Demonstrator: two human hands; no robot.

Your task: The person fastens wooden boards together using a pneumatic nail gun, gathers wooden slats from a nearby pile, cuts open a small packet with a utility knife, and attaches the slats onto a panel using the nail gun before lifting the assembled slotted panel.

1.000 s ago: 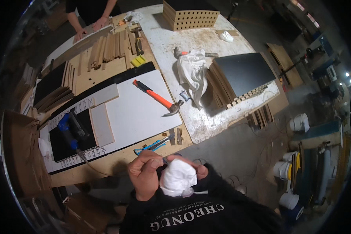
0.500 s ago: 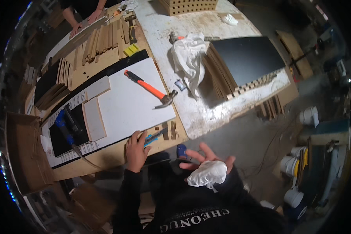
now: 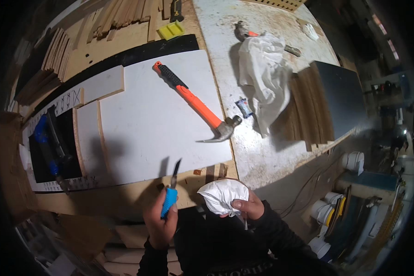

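My left hand (image 3: 158,224) is closed around a utility knife (image 3: 169,201) with a blue handle, its dark blade pointing up and away from me. In my right hand (image 3: 253,208) is a crumpled white bundle (image 3: 221,195), gripped with the thumb on top; what it wraps, if anything, is hidden. Both hands are at the table's near edge, a short way apart. Beyond them a claw hammer (image 3: 200,108) with an orange and black handle lies on a white board (image 3: 147,124). Small dark wood pieces (image 3: 210,173) lie by the board's near edge.
To the left, a blue and black air tool (image 3: 48,142) lies on a black panel beside pale strips (image 3: 91,124). White cloth (image 3: 264,69) partly covers another hammer (image 3: 240,31) on the right, near stacked dark panels (image 3: 340,99). Wood strips (image 3: 119,18) and a yellow block (image 3: 171,30) are farther back.
My left hand has picked up the utility knife from the table edge and raised it. My right hand has moved left with the white bundle, its spread fingers closing on it. The view has shifted closer.
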